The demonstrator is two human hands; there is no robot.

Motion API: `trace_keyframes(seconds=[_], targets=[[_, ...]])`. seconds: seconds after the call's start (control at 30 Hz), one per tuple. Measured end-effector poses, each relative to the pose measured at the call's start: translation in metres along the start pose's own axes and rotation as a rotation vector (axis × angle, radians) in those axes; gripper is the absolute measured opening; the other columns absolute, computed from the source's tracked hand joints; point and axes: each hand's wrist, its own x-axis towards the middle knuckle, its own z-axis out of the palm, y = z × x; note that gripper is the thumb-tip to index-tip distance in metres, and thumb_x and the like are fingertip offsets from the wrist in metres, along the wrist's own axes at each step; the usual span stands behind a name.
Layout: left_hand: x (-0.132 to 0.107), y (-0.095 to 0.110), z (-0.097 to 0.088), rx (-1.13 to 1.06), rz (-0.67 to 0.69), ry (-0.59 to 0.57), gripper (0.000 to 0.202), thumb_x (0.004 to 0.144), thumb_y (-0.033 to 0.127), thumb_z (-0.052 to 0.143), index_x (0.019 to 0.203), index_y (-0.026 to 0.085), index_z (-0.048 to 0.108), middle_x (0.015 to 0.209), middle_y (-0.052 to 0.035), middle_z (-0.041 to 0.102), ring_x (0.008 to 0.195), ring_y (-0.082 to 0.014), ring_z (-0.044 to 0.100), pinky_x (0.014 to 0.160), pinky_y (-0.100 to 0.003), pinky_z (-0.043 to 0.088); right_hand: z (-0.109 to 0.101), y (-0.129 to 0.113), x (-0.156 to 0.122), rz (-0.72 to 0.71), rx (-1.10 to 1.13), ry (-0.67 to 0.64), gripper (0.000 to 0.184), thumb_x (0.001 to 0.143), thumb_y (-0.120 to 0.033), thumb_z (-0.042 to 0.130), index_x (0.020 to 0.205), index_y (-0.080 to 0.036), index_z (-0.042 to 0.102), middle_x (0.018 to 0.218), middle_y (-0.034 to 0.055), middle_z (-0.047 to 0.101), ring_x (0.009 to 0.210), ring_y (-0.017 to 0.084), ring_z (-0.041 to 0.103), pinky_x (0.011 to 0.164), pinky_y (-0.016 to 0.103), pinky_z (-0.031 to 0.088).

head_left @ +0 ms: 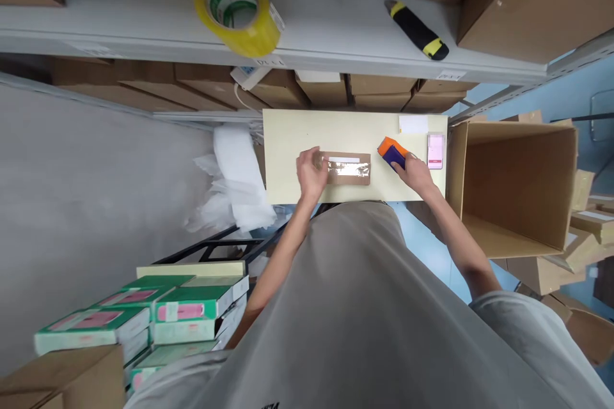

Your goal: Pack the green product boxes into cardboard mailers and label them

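Observation:
A small brown cardboard box lies flat on the cream tabletop, with a shiny strip of clear tape along its top. My left hand is at the box's left end, its thumb and fingers curled around that end. To the right of the box, my right hand grips an orange and dark blue tape dispenser just over the table. The dispenser and the box are apart.
A phone and a white paper lie at the table's right. Beyond stands a large open carton. Bubble wrap hangs at left, above stacked green boxes. The shelf overhead holds a yellow tape roll and a utility knife.

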Motion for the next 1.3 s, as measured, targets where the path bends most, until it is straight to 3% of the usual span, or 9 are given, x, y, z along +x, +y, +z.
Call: trace_keyframes(seconds=[0.1,0.3,0.43,0.57,0.73,0.83,0.93,1.1,1.3], targets=[[-0.001,0.049,0.003,-0.067,0.255,-0.080,0.026,0.106,0.029,0.066,0.128,0.025,0.079,0.133,-0.0122,0.080,0.131,-0.0336,0.070,0.123,-0.053,0.054,-0.029,-0.020,-0.008,-0.046,0.058,0.081,0.056,0.119,-0.053,0.048,0.154,-0.009,0.053,0.138,0.0293,0.079,0.123,0.046,0.079,0.098,0.046,0.059],[0.012,0.132,0.001,-0.188,0.658,-0.023,0.034,0.116,0.034,0.057,0.144,0.027,0.074,0.140,-0.0119,0.078,0.135,-0.0288,0.072,0.122,-0.049,0.058,-0.084,-0.073,-0.010,-0.302,0.168,0.248,0.052,0.117,-0.046,0.042,0.153,-0.010,0.050,0.135,0.0277,0.078,0.125,0.047,0.076,0.103,0.051,0.058],[0.030,0.161,-0.015,-0.213,0.736,0.072,0.041,0.118,0.036,0.050,0.155,0.028,0.067,0.152,-0.0145,0.072,0.145,-0.0296,0.068,0.129,-0.052,0.054,-0.114,-0.105,-0.007,-0.418,0.198,0.332,0.048,0.116,-0.044,0.039,0.152,-0.014,0.049,0.136,0.0263,0.076,0.124,0.046,0.075,0.106,0.054,0.058],[0.041,0.166,-0.031,-0.206,0.767,0.140,0.041,0.118,0.034,0.049,0.154,0.027,0.068,0.152,-0.0152,0.070,0.146,-0.0290,0.068,0.131,-0.051,0.054,-0.126,-0.122,-0.004,-0.457,0.206,0.360,0.052,0.117,-0.047,0.036,0.157,-0.014,0.045,0.143,0.0267,0.073,0.126,0.046,0.073,0.109,0.055,0.057],[0.030,0.141,-0.017,-0.188,0.685,-0.023,0.046,0.112,0.025,0.055,0.156,0.027,0.068,0.156,-0.0138,0.070,0.148,-0.0294,0.068,0.131,-0.052,0.055,-0.087,-0.102,0.010,-0.432,0.180,0.333,0.051,0.118,-0.048,0.035,0.154,-0.015,0.049,0.140,0.0264,0.074,0.127,0.045,0.072,0.110,0.054,0.057],[0.012,0.113,0.008,-0.143,0.636,-0.231,0.052,0.104,0.019,0.062,0.154,0.028,0.071,0.159,-0.0137,0.070,0.149,-0.0328,0.068,0.129,-0.056,0.058,-0.035,-0.072,0.023,-0.323,0.118,0.283,0.048,0.116,-0.038,0.032,0.151,-0.011,0.052,0.138,0.0280,0.074,0.128,0.043,0.072,0.112,0.053,0.057],[-0.006,0.082,0.026,-0.107,0.562,-0.327,0.046,0.104,0.019,0.062,0.147,0.028,0.075,0.157,-0.0131,0.073,0.150,-0.0334,0.067,0.128,-0.058,0.058,0.023,-0.042,0.032,-0.110,0.009,0.196,0.050,0.114,-0.029,0.031,0.151,-0.005,0.054,0.136,0.0290,0.075,0.130,0.039,0.072,0.121,0.050,0.052],[-0.020,0.018,0.017,-0.059,0.336,-0.251,0.044,0.100,0.018,0.063,0.141,0.024,0.075,0.156,-0.0155,0.073,0.152,-0.0349,0.066,0.133,-0.059,0.052,0.093,-0.009,0.033,0.016,0.001,0.139,0.057,0.106,-0.016,0.034,0.159,-0.001,0.052,0.155,0.0340,0.066,0.146,0.037,0.064,0.131,0.053,0.043],[-0.018,-0.050,-0.012,0.022,-0.017,-0.106,0.059,0.098,0.027,0.070,0.154,0.013,0.065,0.160,-0.0256,0.066,0.154,-0.0389,0.062,0.136,-0.056,0.048,0.123,0.001,0.030,0.157,0.184,0.225,0.064,0.110,-0.021,0.029,0.168,0.000,0.048,0.166,0.0340,0.058,0.155,0.037,0.056,0.135,0.055,0.038]])
